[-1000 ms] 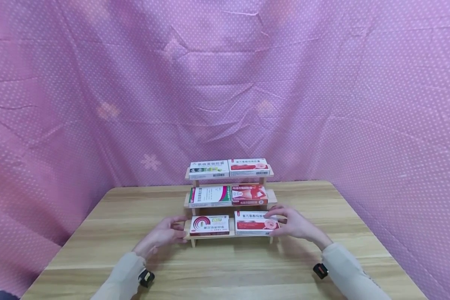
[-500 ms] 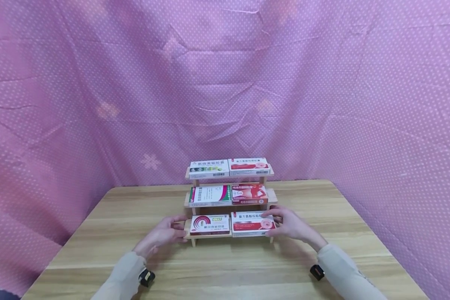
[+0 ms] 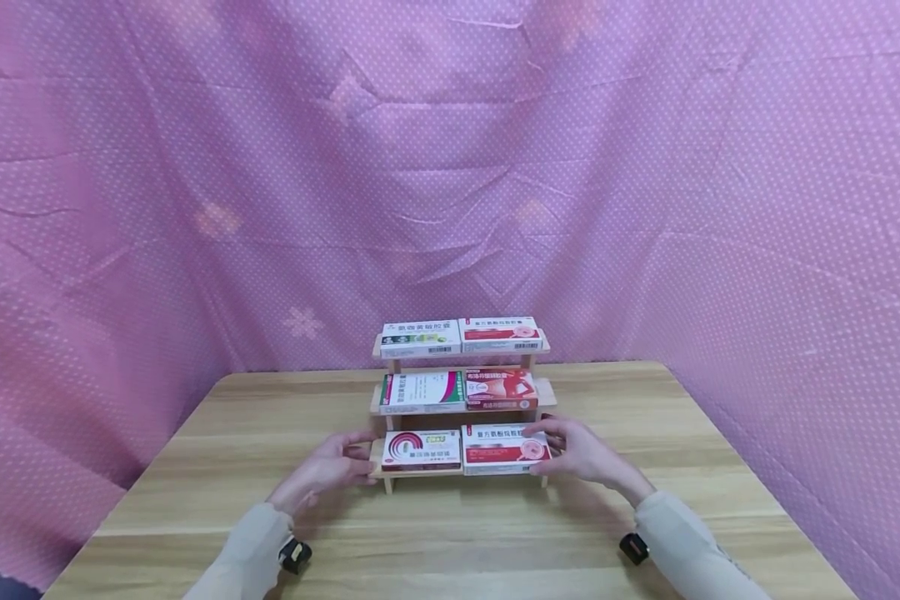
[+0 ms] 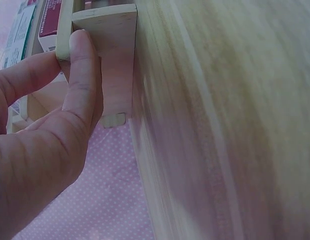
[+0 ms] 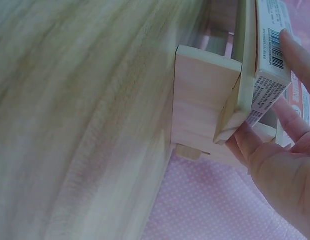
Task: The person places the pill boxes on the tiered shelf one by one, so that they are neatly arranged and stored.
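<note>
A three-tier wooden shelf [image 3: 465, 469] bears medicine boxes, two on each tier. At the bottom tier's left end, my left hand [image 3: 335, 464] pinches the board between thumb and finger; in the left wrist view the fingers [image 4: 81, 70] lie along the board's end. On the right, my right hand [image 3: 583, 452] holds the right end of a red-and-white medicine box [image 3: 495, 454], which lies on the bottom tier. In the right wrist view a digit rests by the box's barcode side [image 5: 269, 50], while other fingers touch its end and the shelf edge. Left of it lies a maroon-and-white box [image 3: 423, 448].
On the middle tier lie a white-and-green box [image 3: 423, 392] and a red box [image 3: 501, 389]. The top tier holds a white box [image 3: 420, 337] and another red-and-white box [image 3: 499, 333]. Everything stands on a wooden table [image 3: 450, 542] before a pink dotted cloth [image 3: 450, 208].
My right hand has shifted the bottom-right medicine box left, up close to the maroon-and-white box, then stayed still. My left hand keeps its place at the shelf's left end.
</note>
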A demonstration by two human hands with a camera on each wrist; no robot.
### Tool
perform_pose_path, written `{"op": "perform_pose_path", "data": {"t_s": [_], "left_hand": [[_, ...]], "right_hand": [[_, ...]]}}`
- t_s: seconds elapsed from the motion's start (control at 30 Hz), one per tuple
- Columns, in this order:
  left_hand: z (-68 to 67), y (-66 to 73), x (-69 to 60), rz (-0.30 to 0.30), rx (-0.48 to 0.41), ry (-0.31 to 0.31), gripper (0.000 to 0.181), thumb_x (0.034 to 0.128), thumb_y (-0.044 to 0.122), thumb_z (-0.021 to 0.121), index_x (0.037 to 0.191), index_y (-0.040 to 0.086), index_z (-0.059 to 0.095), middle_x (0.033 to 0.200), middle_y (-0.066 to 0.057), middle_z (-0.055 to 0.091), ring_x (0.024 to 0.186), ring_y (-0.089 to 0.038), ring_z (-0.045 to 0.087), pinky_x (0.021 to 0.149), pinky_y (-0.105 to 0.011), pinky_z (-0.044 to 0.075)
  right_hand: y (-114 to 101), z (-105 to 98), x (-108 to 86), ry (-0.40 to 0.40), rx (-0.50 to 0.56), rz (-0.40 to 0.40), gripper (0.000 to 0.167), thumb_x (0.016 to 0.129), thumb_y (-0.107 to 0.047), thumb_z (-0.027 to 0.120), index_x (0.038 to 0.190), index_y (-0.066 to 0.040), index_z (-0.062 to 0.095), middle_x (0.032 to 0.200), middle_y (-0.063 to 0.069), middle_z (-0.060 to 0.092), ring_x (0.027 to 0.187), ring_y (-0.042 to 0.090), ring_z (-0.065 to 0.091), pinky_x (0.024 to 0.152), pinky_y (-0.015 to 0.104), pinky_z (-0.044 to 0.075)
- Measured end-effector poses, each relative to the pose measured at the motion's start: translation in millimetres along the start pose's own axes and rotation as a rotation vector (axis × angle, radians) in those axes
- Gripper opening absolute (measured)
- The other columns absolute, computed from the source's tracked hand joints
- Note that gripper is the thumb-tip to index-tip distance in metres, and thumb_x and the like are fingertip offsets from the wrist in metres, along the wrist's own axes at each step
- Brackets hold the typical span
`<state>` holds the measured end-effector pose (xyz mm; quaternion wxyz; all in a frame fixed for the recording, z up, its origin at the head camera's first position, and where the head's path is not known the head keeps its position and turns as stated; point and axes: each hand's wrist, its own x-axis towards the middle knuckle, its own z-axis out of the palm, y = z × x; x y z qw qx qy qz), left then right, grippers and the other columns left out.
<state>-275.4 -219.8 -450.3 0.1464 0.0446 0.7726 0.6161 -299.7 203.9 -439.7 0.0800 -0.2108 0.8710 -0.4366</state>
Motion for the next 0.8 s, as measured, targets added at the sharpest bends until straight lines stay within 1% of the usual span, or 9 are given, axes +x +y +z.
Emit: {"op": "perform_pose_path", "data": {"t_s": [0.07, 0.17, 0.33, 0.43, 0.57, 0.63, 0.67, 0.73, 0.8], "left_hand": [[-0.3, -0.2, 0.0, 0.01, 0.007, -0.015, 0.071, 0.0838, -0.009, 0.06, 0.148, -0.009, 0.028, 0.125, -0.03, 0.054, 0.094, -0.026, 0.067, 0.088, -0.039, 0.06], [-1.0, -2.1, -0.1, 0.025, 0.013, -0.044, 0.071, 0.0857, -0.003, 0.061, 0.148, -0.009, 0.028, 0.124, -0.029, 0.056, 0.095, -0.026, 0.068, 0.088, -0.039, 0.06], [-1.1, -5.1, -1.5, 0.056, 0.044, -0.074, 0.072, 0.0868, 0.004, 0.064, 0.148, -0.009, 0.028, 0.122, -0.027, 0.06, 0.095, -0.028, 0.068, 0.086, -0.041, 0.06], [-1.2, -5.2, -1.6, 0.079, 0.072, -0.071, 0.071, 0.0873, 0.006, 0.065, 0.147, -0.009, 0.03, 0.119, -0.025, 0.061, 0.094, -0.029, 0.067, 0.086, -0.042, 0.06], [-2.3, -4.6, -1.9, 0.079, 0.097, -0.058, 0.066, 0.0915, 0.011, 0.063, 0.147, -0.007, 0.032, 0.12, -0.023, 0.059, 0.094, -0.028, 0.067, 0.088, -0.044, 0.059], [-3.1, -3.8, -2.5, 0.069, 0.138, -0.021, 0.062, 0.0945, 0.014, 0.061, 0.147, -0.005, 0.034, 0.12, -0.022, 0.059, 0.095, -0.027, 0.066, 0.089, -0.044, 0.058], [-3.9, -3.7, -2.6, 0.073, 0.181, 0.007, 0.06, 0.0957, 0.016, 0.059, 0.147, -0.004, 0.035, 0.121, -0.021, 0.06, 0.096, -0.028, 0.066, 0.089, -0.045, 0.058], [-5.5, -2.7, -2.7, 0.09, 0.311, 0.082, 0.056, 0.0975, 0.021, 0.058, 0.145, -0.002, 0.04, 0.122, -0.02, 0.061, 0.101, -0.028, 0.064, 0.092, -0.046, 0.056], [-7.6, -1.8, -2.2, 0.108, 0.473, 0.165, 0.055, 0.0982, 0.027, 0.057, 0.144, 0.0, 0.042, 0.123, -0.021, 0.062, 0.107, -0.031, 0.063, 0.095, -0.05, 0.054]], "right_hand": [[1, -1, -1.0, -0.009, 0.013, -0.011, 0.061, 0.074, -0.03, 0.085, 0.13, -0.017, 0.061, 0.145, 0.02, 0.047, 0.132, 0.043, 0.046, 0.109, 0.057, 0.041], [5, -5, -3.6, -0.036, 0.088, -0.025, 0.062, 0.078, -0.027, 0.082, 0.134, -0.012, 0.057, 0.149, 0.023, 0.041, 0.135, 0.047, 0.042, 0.111, 0.058, 0.039], [13, -15, -10.4, -0.062, 0.197, -0.041, 0.054, 0.088, -0.022, 0.073, 0.135, -0.004, 0.054, 0.154, 0.026, 0.032, 0.136, 0.052, 0.036, 0.112, 0.057, 0.035], [17, -21, -12.6, -0.027, 0.162, -0.04, 0.048, 0.092, -0.026, 0.068, 0.133, -0.004, 0.057, 0.147, 0.023, 0.044, 0.132, 0.047, 0.046, 0.109, 0.051, 0.044], [23, -29, -12.3, 0.039, 0.075, -0.039, 0.04, 0.095, -0.026, 0.063, 0.128, -0.003, 0.062, 0.13, 0.018, 0.063, 0.12, 0.033, 0.059, 0.098, 0.035, 0.053], [26, -31, -10.6, 0.083, 0.017, -0.035, 0.034, 0.096, -0.022, 0.062, 0.124, -0.002, 0.064, 0.123, 0.015, 0.067, 0.114, 0.028, 0.063, 0.094, 0.032, 0.054], [27, -32, -9.6, 0.109, -0.024, -0.036, 0.032, 0.097, -0.021, 0.061, 0.122, -0.002, 0.066, 0.121, 0.014, 0.068, 0.111, 0.026, 0.064, 0.093, 0.032, 0.055], [29, -34, -7.5, 0.162, -0.101, -0.031, 0.028, 0.097, -0.017, 0.06, 0.118, -0.001, 0.067, 0.117, 0.014, 0.07, 0.106, 0.026, 0.066, 0.091, 0.036, 0.056], [31, -35, -5.2, 0.215, -0.168, -0.017, 0.025, 0.096, -0.015, 0.061, 0.115, -0.001, 0.068, 0.114, 0.015, 0.071, 0.104, 0.028, 0.067, 0.09, 0.042, 0.057]]}}
